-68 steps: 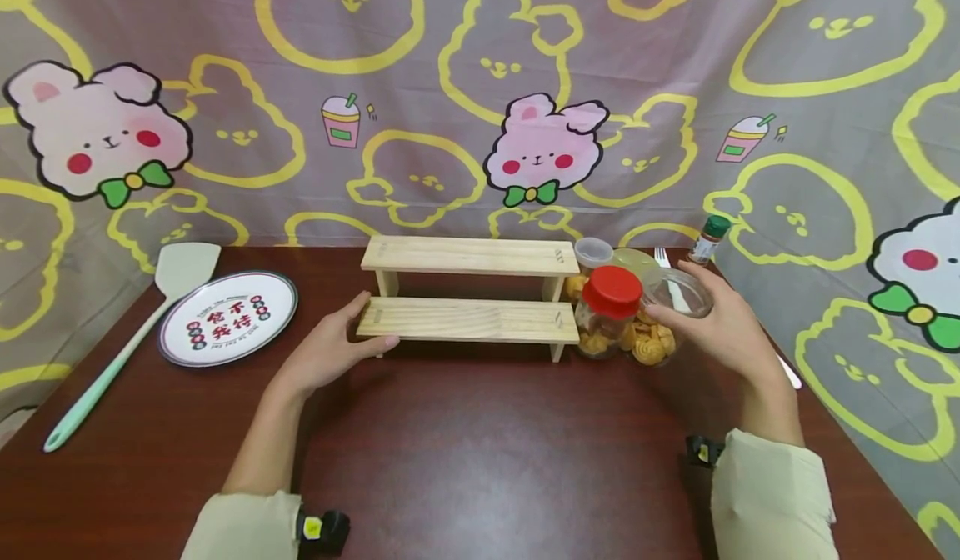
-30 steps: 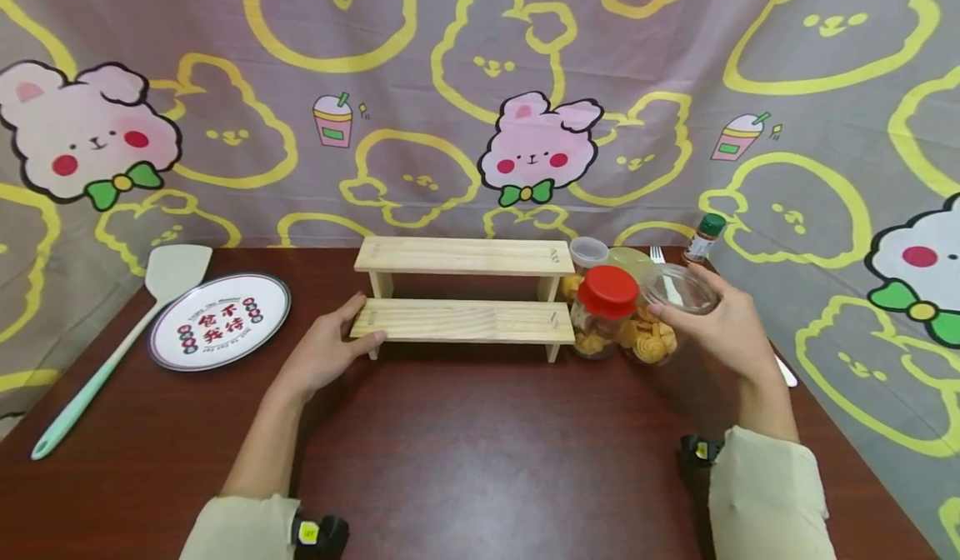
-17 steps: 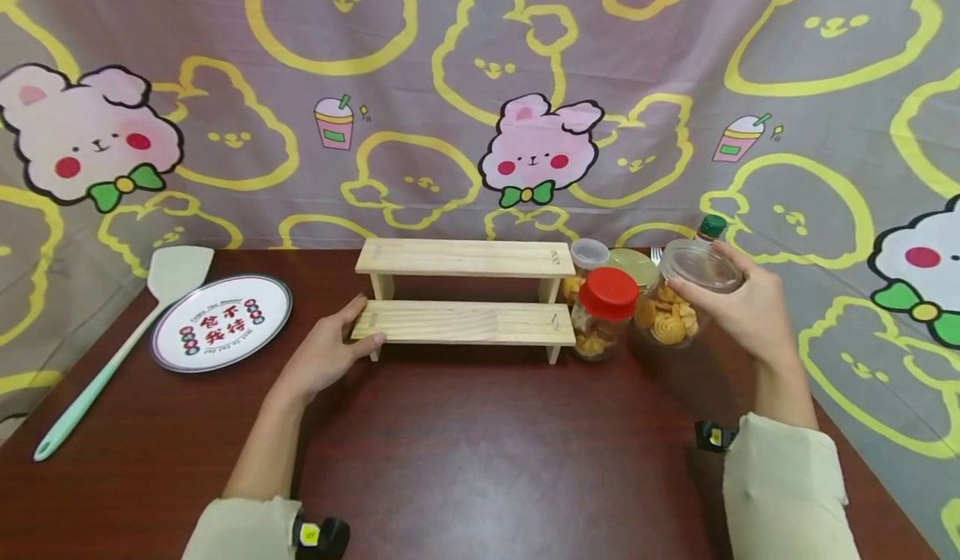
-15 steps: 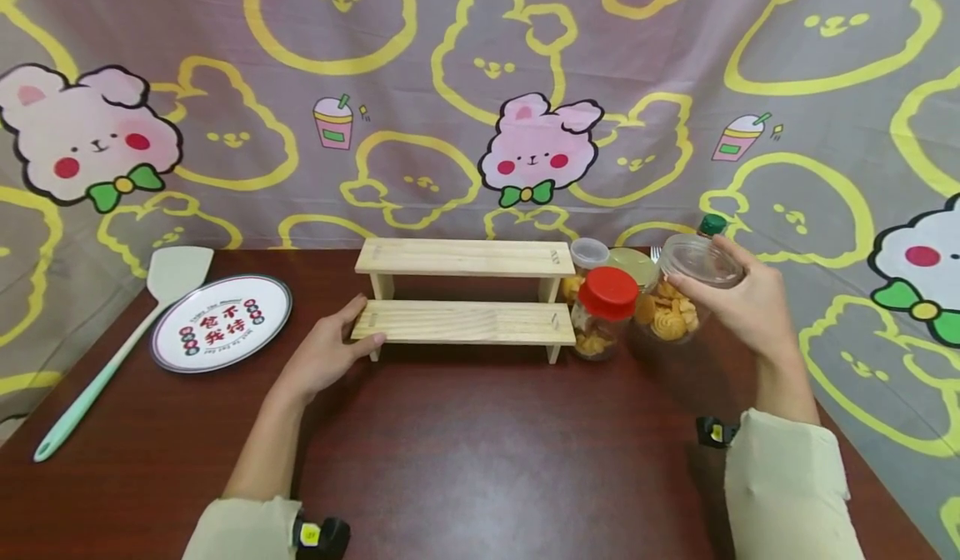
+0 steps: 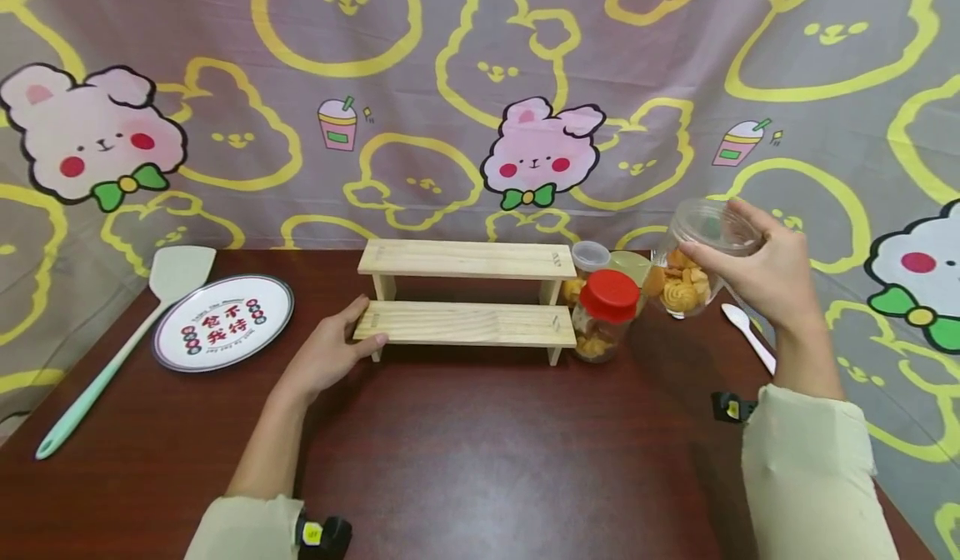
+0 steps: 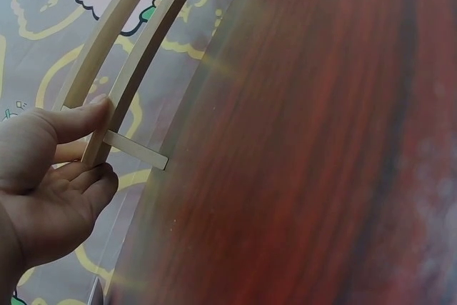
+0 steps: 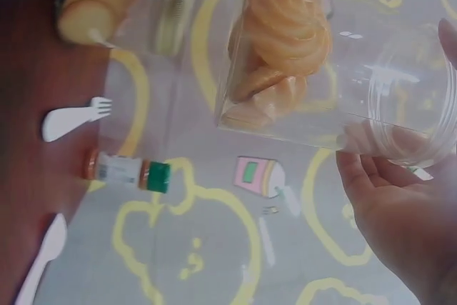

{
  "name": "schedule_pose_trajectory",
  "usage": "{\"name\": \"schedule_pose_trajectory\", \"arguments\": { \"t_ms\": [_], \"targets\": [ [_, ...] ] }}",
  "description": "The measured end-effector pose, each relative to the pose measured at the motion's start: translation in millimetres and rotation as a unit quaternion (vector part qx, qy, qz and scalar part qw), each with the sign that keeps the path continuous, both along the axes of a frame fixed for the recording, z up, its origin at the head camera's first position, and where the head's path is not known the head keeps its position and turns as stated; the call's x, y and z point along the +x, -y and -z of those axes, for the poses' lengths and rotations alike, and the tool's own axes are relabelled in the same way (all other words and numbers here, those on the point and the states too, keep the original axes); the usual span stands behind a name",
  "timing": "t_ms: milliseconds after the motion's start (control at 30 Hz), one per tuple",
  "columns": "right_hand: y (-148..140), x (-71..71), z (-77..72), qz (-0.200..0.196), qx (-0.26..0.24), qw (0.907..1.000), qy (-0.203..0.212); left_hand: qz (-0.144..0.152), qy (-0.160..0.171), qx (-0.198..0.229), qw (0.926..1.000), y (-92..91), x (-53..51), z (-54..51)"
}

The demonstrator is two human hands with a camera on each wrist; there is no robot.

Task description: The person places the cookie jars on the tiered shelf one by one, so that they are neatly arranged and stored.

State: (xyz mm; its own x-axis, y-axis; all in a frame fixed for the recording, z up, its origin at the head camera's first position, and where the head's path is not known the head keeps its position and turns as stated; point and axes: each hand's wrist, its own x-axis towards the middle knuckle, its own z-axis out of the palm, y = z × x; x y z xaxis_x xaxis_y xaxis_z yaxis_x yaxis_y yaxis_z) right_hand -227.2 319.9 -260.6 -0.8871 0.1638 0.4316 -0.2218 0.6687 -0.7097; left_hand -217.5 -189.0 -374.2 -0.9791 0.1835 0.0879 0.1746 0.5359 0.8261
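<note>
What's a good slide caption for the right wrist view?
Right hand gripping a jar of cookies, with a fork, bottle and spoon behind.

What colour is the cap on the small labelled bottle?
The cap is green; it shows best in the right wrist view.

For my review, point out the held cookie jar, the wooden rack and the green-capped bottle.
Cookie jar (image 7: 341, 62), right wrist view, clear side wall.
Wooden rack (image 5: 465, 322), head view, lower board's top.
Green-capped bottle (image 7: 120, 170), right wrist view, on the label.
</note>
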Motion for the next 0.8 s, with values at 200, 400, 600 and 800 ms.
{"name": "schedule_pose_trajectory", "arguments": {
  "t_ms": [200, 400, 600, 800],
  "targets": [
    [12.4, -0.3, -16.2, 0.004, -0.015, 0.9995, -0.026, -0.002, 0.001, -0.003, 1.0000, 1.0, 0.2, 0.9],
    [30.3, -4.8, -23.5, -0.014, -0.054, 0.9976, -0.041, 0.000, 0.002, 0.001, 1.0000, 0.5, 0.1, 0.9],
    [48.3, -9.0, -28.1, -0.034, -0.062, 0.9967, -0.040, 0.000, 0.003, 0.005, 1.0000, 0.3, 0.2, 1.1],
    [72.1, -14.1, -34.2, -0.073, -0.055, 0.9949, -0.042, 0.001, 0.008, 0.030, 0.9995, 1.9, -0.4, 2.0]
  ]
}}
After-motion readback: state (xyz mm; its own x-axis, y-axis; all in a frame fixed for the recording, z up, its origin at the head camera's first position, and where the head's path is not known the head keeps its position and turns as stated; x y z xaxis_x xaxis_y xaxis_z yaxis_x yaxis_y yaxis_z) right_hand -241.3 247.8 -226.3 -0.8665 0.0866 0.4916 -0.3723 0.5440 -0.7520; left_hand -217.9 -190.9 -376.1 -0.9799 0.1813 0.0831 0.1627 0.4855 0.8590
